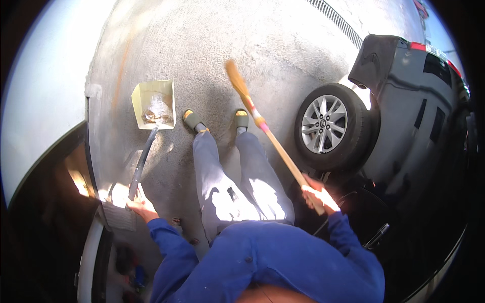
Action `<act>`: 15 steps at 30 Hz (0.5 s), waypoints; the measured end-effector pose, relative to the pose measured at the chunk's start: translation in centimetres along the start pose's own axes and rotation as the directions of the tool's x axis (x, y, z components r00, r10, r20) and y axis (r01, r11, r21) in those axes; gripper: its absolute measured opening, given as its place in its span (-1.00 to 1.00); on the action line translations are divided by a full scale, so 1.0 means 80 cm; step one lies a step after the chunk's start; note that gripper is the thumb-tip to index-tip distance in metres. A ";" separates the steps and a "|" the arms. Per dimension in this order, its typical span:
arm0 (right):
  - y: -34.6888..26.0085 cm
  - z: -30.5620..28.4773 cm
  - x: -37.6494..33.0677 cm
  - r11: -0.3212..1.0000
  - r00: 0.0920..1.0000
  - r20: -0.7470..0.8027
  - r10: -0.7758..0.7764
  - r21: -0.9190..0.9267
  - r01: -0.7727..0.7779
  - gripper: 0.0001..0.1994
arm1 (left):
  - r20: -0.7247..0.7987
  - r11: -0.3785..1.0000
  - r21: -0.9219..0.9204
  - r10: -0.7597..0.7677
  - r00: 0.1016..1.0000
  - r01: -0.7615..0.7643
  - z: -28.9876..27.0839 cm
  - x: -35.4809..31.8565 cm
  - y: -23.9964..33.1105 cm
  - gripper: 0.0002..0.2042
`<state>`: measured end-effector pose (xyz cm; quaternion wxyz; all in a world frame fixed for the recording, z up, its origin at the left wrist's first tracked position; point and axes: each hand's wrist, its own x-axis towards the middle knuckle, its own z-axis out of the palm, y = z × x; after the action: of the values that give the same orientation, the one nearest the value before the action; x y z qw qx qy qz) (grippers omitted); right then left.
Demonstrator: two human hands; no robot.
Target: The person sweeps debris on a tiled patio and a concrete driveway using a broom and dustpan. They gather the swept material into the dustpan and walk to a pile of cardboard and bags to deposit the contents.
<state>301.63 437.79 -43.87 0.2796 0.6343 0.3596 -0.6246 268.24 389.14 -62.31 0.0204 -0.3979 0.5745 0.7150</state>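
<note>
My left hand (pixel 143 205) is closed round the dark handle of a long-handled dustpan (pixel 170 108). The pan is pale yellow and boxy, out in front on the left, with crumpled clear plastic and brownish litter (pixel 157 112) inside. In my right hand (pixel 320 196) is a broom (pixel 283 154), gripped near the top of its wooden stick. Its straw head (pixel 235 78) points forward and away, bound with pink and white bands, slightly blurred. The broom head is apart from the dustpan; whether it touches the ground I cannot tell.
Rough grey concrete (pixel 202 50) lies underfoot, around my green slippers (pixel 192 119). To the right stands a dark car (pixel 404 151) with its wheel (pixel 324 124) near the broom stick. A white wall (pixel 50 76) runs along the left. A slotted drain grate (pixel 336 17) crosses the far right.
</note>
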 end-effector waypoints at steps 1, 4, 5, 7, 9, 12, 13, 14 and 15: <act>0.025 0.007 -0.009 0.991 0.994 -0.031 0.102 0.092 -0.099 -0.32 | 0.014 1.000 -0.023 0.008 1.000 -0.007 0.009 0.013 0.005 -0.40; 0.080 0.024 0.010 0.882 0.984 0.032 0.175 0.440 -0.171 -0.34 | 0.017 1.000 -0.013 0.014 1.000 -0.013 0.035 0.036 0.015 -0.43; 0.088 0.028 0.033 0.835 0.987 0.022 0.156 0.531 -0.144 -0.45 | 0.028 0.999 0.020 0.044 0.999 -0.045 0.043 0.038 0.017 -0.44; 0.091 0.038 0.094 0.718 0.993 0.080 0.091 0.686 -0.121 -0.66 | 0.024 0.997 0.057 0.051 0.998 -0.053 0.057 0.039 0.023 -0.39; 0.074 0.056 0.166 0.583 0.992 0.122 0.028 0.804 -0.115 -0.82 | -0.019 0.999 0.030 0.021 1.000 -0.020 0.065 0.037 0.030 -0.38; 0.013 0.111 0.263 0.565 0.998 -0.019 0.063 0.825 -0.020 -0.80 | -0.016 0.999 0.032 0.024 1.000 -0.024 0.064 0.035 0.041 -0.37; -0.013 0.135 0.286 0.619 0.999 -0.016 0.027 0.785 -0.004 -0.82 | -0.028 1.000 -0.001 0.006 1.000 -0.006 0.062 0.036 0.045 -0.38; -0.044 0.161 0.305 0.648 0.999 -0.042 -0.012 0.761 0.040 -0.84 | -0.037 1.000 -0.007 -0.004 0.999 0.003 0.059 0.037 0.047 -0.39; -0.076 0.186 0.319 0.692 0.995 -0.054 -0.080 0.716 0.094 -0.84 | -0.037 1.000 -0.006 -0.009 0.999 0.009 0.057 0.039 0.050 -0.42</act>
<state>286.96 432.15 -69.59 -0.0231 0.6810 0.1198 -0.7220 261.71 390.27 -60.81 0.0121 -0.4137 0.5711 0.7089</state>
